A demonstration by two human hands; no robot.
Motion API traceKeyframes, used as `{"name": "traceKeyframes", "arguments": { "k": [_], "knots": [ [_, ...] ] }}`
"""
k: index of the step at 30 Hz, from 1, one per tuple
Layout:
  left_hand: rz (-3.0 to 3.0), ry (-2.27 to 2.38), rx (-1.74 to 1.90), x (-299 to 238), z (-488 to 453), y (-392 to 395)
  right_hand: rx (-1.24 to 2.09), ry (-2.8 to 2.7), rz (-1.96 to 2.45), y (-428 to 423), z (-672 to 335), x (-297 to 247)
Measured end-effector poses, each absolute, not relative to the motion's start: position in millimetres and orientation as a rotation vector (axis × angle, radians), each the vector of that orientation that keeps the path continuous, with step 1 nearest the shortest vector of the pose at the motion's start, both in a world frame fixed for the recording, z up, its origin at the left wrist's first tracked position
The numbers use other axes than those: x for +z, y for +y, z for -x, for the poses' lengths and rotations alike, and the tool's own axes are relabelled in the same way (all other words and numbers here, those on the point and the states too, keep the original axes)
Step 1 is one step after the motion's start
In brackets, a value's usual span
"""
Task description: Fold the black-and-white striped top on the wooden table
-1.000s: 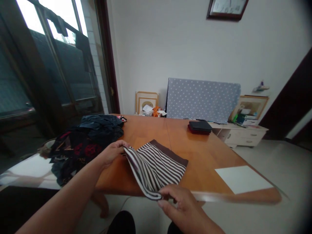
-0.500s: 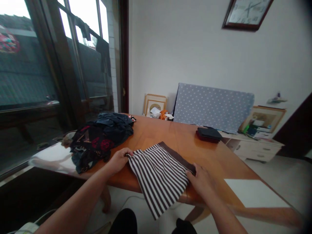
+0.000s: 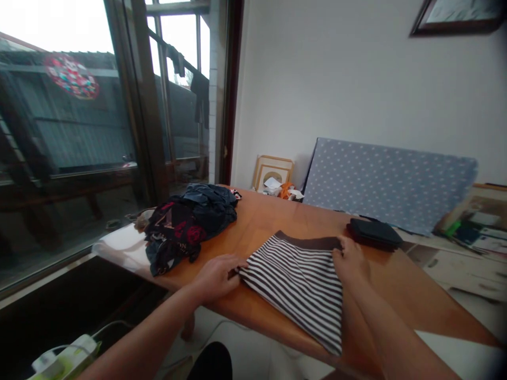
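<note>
Since half a second ago the right hand (image 3: 350, 259) has slid to the far right corner of the single striped garment (image 3: 295, 274), which lies flat on the wooden table (image 3: 261, 216). Its long axis runs from the dark band at the far end to the near table edge. The left hand (image 3: 217, 274) pinches its left corner. The right fingers curl on the band, and I cannot tell whether they grip it. One pile of dark clothes (image 3: 190, 224) lies to the left, and one folded dark stack (image 3: 374, 234) lies beyond.

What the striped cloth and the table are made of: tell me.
Striped cloth: soft knit or woven fabric, perhaps cotton, with a matte look. It lies limp and has a plain brown band along one edge. Table: wood or wood veneer, orange-brown, apparently varnished, since its top shows a smooth sheen.
</note>
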State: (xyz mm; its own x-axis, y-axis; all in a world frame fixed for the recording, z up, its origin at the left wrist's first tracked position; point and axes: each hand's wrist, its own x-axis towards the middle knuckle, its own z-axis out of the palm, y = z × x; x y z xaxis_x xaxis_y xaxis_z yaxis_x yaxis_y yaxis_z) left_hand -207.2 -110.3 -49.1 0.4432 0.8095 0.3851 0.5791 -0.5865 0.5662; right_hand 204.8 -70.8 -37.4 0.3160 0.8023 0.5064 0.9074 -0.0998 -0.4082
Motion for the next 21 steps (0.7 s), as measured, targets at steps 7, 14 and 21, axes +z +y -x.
{"name": "traceKeyframes", "arguments": {
  "k": [7,14,21],
  "knots": [
    [-2.373,1.205,0.802,-38,205,-112,-0.033,-1.801,1.892,-70,-176,-49],
    [-2.457,1.099,0.8,-34,202,-111,0.043,-2.12,1.979,-99,-147,-97],
    [-2.55,1.153,0.754,-37,205,-115,-0.033,-2.131,1.926,-105,-145,-106]
  ]
}}
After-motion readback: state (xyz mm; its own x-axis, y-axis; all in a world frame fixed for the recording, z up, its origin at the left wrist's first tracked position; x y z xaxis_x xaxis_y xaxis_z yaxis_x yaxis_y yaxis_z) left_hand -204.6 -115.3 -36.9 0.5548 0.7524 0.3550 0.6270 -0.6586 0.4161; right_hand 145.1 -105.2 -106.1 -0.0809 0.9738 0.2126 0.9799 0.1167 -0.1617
